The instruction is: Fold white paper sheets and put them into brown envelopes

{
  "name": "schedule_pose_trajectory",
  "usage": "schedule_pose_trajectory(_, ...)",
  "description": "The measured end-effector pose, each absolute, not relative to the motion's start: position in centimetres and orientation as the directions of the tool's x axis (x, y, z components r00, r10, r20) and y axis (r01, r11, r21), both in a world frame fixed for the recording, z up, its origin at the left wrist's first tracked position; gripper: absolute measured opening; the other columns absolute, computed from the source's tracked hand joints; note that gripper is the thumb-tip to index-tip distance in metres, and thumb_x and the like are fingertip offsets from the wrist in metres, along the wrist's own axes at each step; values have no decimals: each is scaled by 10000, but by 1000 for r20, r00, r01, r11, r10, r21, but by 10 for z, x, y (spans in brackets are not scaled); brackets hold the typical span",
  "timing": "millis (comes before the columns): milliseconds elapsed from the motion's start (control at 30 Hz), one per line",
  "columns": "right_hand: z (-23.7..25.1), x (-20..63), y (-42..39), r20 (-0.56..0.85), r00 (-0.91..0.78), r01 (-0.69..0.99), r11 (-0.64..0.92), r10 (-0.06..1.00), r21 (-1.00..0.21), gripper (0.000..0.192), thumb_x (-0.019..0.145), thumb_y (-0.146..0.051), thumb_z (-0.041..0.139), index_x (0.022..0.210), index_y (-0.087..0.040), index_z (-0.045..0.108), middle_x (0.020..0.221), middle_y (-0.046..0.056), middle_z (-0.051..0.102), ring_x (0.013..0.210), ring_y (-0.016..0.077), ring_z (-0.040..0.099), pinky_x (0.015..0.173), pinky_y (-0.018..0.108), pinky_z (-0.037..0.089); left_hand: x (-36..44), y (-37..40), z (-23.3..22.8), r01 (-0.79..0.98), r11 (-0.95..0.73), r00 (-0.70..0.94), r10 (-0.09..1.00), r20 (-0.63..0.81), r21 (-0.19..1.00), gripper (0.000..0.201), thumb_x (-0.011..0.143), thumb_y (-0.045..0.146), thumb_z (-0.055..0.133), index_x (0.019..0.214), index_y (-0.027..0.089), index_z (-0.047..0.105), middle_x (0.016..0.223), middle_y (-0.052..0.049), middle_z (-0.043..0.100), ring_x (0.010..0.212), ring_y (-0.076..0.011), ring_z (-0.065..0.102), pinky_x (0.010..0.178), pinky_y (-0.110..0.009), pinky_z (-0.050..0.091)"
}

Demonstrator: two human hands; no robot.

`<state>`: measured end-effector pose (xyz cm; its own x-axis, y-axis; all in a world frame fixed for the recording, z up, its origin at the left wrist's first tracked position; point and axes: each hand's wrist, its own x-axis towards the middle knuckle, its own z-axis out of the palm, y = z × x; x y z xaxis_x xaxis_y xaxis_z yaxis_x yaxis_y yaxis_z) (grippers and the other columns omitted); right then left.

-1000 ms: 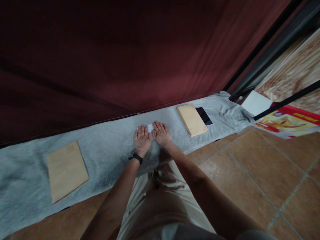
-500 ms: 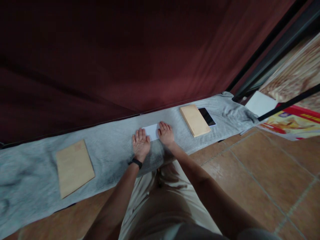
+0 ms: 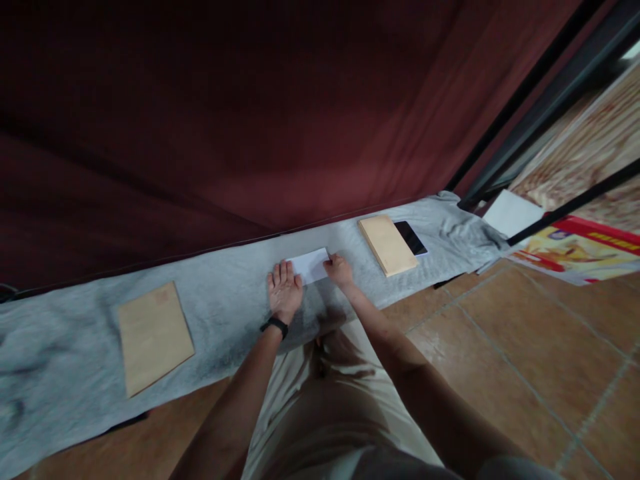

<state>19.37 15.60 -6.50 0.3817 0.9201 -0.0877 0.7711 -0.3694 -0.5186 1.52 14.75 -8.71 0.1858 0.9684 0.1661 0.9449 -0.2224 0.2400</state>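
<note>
A small white sheet of paper [image 3: 311, 267], perhaps folded, lies on the grey cloth [image 3: 235, 287] in front of me. Flat on its left end rests my left hand [image 3: 285, 290], fingers stretched out; a black band is on that wrist. My right hand [image 3: 339, 271] grips the paper's right edge, with the thumb on top and the fingers curled in. Off to the left is a single brown envelope [image 3: 156, 339]. Right of my hands sits a stack of brown envelopes [image 3: 389, 245], partly over a dark-screened tablet [image 3: 412, 239].
A dark red curtain [image 3: 280, 147] rises behind the cloth-covered surface. At the far right are black poles [image 3: 575, 203], a white panel [image 3: 513, 213] and a red and yellow printed box [image 3: 580, 250]. Brown floor tiles [image 3: 500, 360] lie below.
My right hand has gone from lying flat on the paper to pinching its right edge, baring more of the sheet. The left hand stays flat. The view has shifted slightly.
</note>
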Motion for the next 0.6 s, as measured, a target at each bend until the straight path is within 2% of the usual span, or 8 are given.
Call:
schedule_pose_trajectory(167, -68, 198, 151, -60, 315, 737, -284, 947, -613, 211, 956, -242, 521, 996, -202, 724, 867, 21, 759, 839, 188, 723, 692, 244, 523, 11, 149, -89, 917, -254, 195, 958, 211, 307, 593, 1036, 360, 280, 1547, 94, 417, 1618, -166, 400, 1541, -300, 297, 1269, -530, 180)
schedule_pose_trajectory(233, -65, 198, 149, -42, 286, 721, -243, 957, -649, 242, 968, -249, 482, 1007, -203, 716, 863, -3, 756, 819, 167, 719, 683, 228, 526, 8, 150, -89, 886, -259, 179, 956, 232, 384, 608, 1043, 384, 268, 1544, 71, 411, 1605, -192, 413, 1524, -302, 335, 1267, -526, 201)
schedule_pose_trajectory(300, -58, 196, 146, 5, 271, 698, -193, 962, -689, 281, 991, -262, 437, 1058, -197, 702, 908, 2, 762, 835, 158, 718, 703, 224, 535, 3, 151, -89, 824, -248, 133, 959, 251, 510, 624, 1050, 406, 254, 1546, 56, 396, 1588, -213, 433, 1504, -297, 375, 1259, -515, 246)
schedule_pose_trajectory(433, -43, 194, 132, 261, 259, 660, 27, 930, -751, 345, 1035, -304, 376, 1193, -195, 662, 1113, 66, 757, 1011, 186, 706, 874, 278, 546, -9, 154, -92, 566, -147, -66, 973, 222, 812, 610, 1061, 452, 241, 1529, 108, 428, 1566, -182, 479, 1468, -242, 438, 1236, -445, 334)
schedule_pose_trajectory(500, -41, 195, 120, 362, 187, 678, 147, 913, -720, 345, 1038, -289, 375, 1212, -208, 662, 1259, 86, 718, 1187, 197, 651, 1019, 320, 502, -13, 156, -94, 460, -107, -137, 972, 189, 882, 604, 1070, 461, 199, 1508, 134, 454, 1521, -163, 536, 1407, -209, 517, 1200, -405, 393)
schedule_pose_trajectory(600, -51, 198, 96, 383, 9, 715, 262, 924, -648, 293, 1002, -225, 431, 1105, -225, 705, 1361, 75, 671, 1379, 198, 517, 1174, 381, 388, -18, 158, -97, 405, -92, -162, 972, 171, 910, 623, 1072, 465, 125, 1478, 163, 490, 1420, -143, 624, 1284, -182, 624, 1134, -370, 469)
